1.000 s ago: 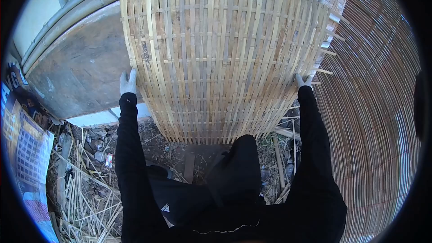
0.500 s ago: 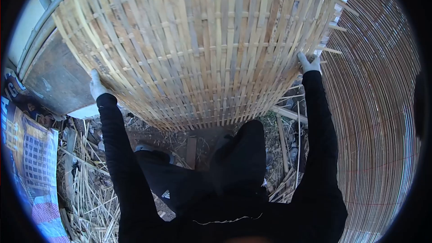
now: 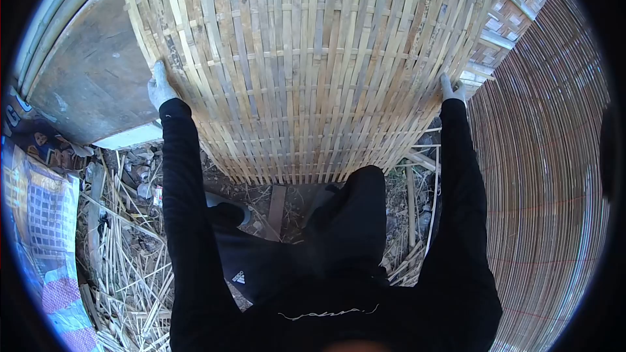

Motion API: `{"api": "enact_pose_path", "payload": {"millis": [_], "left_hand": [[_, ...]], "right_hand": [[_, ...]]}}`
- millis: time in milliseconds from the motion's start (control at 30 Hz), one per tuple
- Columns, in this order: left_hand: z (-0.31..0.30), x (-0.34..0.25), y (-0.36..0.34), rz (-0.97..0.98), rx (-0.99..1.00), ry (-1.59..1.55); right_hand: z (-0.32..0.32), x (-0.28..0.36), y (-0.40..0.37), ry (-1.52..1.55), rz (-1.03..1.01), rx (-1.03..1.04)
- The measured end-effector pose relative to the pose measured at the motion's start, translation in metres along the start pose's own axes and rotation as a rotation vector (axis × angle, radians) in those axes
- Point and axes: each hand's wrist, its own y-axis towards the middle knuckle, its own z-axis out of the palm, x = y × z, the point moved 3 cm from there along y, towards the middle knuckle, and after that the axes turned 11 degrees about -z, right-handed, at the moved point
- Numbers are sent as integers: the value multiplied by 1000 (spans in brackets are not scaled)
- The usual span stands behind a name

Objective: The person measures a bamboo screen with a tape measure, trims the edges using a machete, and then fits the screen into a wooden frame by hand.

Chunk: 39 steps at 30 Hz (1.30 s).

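A large woven bamboo panel (image 3: 306, 72) stands in front of me, its lower edge close to the ground near my feet and its top running out of view. My left hand (image 3: 161, 87), in a pale glove, grips its left edge with the fingers wrapped partly behind. At the opposite edge my right hand (image 3: 452, 88), also gloved, holds the panel with the thumb on the front face; the other fingers are mostly hidden. Both arms are stretched forward.
A slatted bamboo blind (image 3: 541, 182) hangs along the right. At left are a wooden board (image 3: 91, 72) and a printed banner (image 3: 42, 215). Split bamboo strips (image 3: 140, 274) litter the ground, and a short plank (image 3: 277, 212) lies between my feet. Behind the panel is a woven wall (image 3: 512, 16).
The panel's left edge has shifted to the right, and the panel looks more squarely turned to me. My left hand has moved right and up with it; the right hand stays nearly in place.
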Motion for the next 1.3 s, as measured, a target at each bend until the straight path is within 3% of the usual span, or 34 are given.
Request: {"api": "enact_pose_path", "payload": {"millis": [100, 133, 167, 200, 233, 300, 333, 367, 433, 533, 767, 800, 1033, 1100, 1300], "left_hand": [[5, -1, -10, 39, -117, 114], [4, 3, -11, 75, -171, 203], [8, 8, -20, 62, -165, 225], [13, 3, -45, 382, -372, 376], [23, -4, -73, 713, -570, 518], [50, -15, -137, 949, -268, 556], [59, -21, -160, 859, -22, 862], [63, -8, -176, 782, 83, 1015], [60, 32, -181, 951, -12, 941], [61, 49, -166, 983, -13, 874], [63, 60, -159, 1038, -10, 818], [63, 63, -159, 1087, -34, 769], [60, 61, -162, 1046, -38, 843], [61, 59, -164, 979, -30, 890], [54, 57, -164, 883, 29, 947]], "right_hand": [[20, -18, -5, 141, -153, -31], [16, 77, -54, 327, -217, -102], [36, 88, -67, 207, -357, -88], [56, 98, -80, 89, -496, -89], [74, 121, -100, -216, -456, -69], [101, 132, -115, -198, -441, -125], [109, 128, -119, -202, -464, -180], [117, 123, -121, -204, -494, -234], [128, 110, -121, -225, -520, -264], [132, 110, -123, -271, -647, -463], [138, 107, -126, -277, -660, -553], [135, 111, -129, -201, -601, -452], [133, 111, -127, -208, -598, -446], [136, 102, -125, -225, -672, -476], [123, 100, -123, -287, -582, -330]]}}
